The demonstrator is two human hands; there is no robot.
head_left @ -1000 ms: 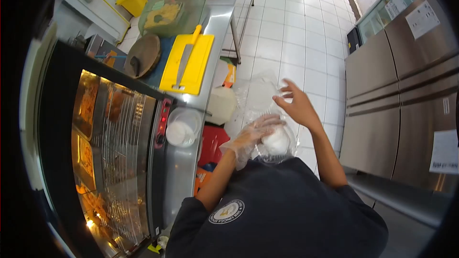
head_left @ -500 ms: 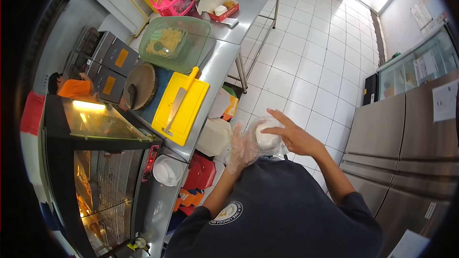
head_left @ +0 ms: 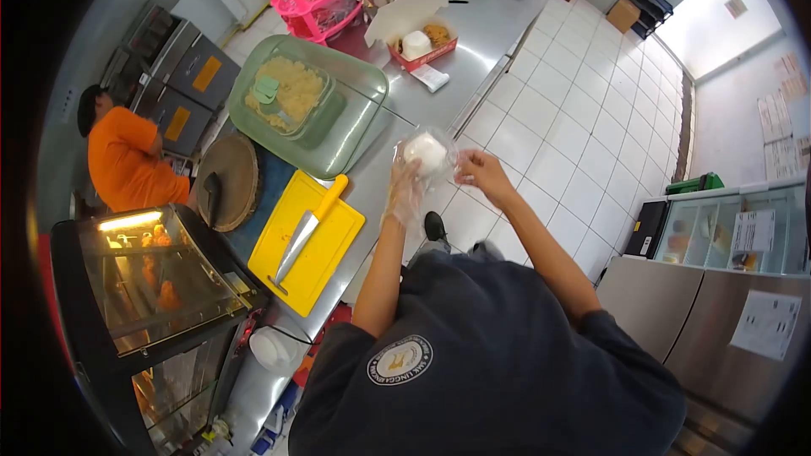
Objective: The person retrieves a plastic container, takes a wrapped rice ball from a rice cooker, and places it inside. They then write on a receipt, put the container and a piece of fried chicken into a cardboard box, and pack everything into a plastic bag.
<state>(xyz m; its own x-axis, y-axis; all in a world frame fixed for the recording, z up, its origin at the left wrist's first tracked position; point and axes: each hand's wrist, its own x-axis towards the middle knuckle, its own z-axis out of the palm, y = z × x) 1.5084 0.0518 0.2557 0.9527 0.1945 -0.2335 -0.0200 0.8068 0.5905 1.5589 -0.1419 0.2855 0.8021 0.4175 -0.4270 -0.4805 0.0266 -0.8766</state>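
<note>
My left hand [head_left: 406,186], in a clear plastic glove, holds up a white, rounded rice portion [head_left: 426,152] wrapped in clear plastic. At the plastic's right side, the bunched fingertips of my bare right hand [head_left: 483,174] pinch its loose edge [head_left: 453,160]. Both hands are above the floor by the table's edge. Farther along the table stands an open food box [head_left: 427,52] with a similar white portion and something brown and fried in it.
On the steel table [head_left: 486,13], a knife [head_left: 297,245] lies on a yellow cutting board [head_left: 325,283]. A green tub [head_left: 359,131] holds a container of rice [head_left: 291,89]. Left are a round wooden block [head_left: 241,173], a heated display case [head_left: 173,279] and a person in orange [head_left: 127,156]. Fridges [head_left: 650,295] stand right.
Both hands have moved forward, carrying the wrapped rice up toward the table. My right hand has gone from spread fingers over the rice to a pinch at the plastic's edge.
</note>
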